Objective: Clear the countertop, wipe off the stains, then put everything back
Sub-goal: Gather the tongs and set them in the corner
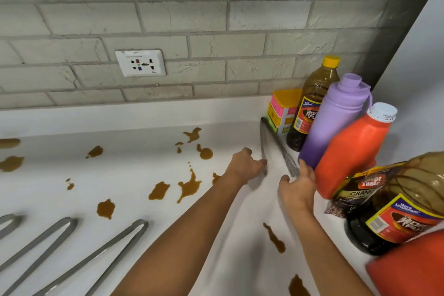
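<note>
The white countertop [134, 166] is spattered with brown stains [189, 186]. A pair of metal tongs [274, 139] lies near the back right, with its hinge toward the wall and its two arms spread toward me. My left hand [245, 166] grips the end of the tongs' left arm with curled fingers. My right hand [298, 182] holds the tip of the right arm between thumb and fingers, right beside the purple bottle [334, 122].
Crowded along the right are a colourful box [283, 108], a dark sauce bottle with a yellow cap [312, 106], an orange jug [353, 151], a coffee pouch [355, 192], a second dark bottle [394, 218] and another orange container [413, 269]. More tongs [96, 255] lie at the front left. A wall socket [140, 63] sits above.
</note>
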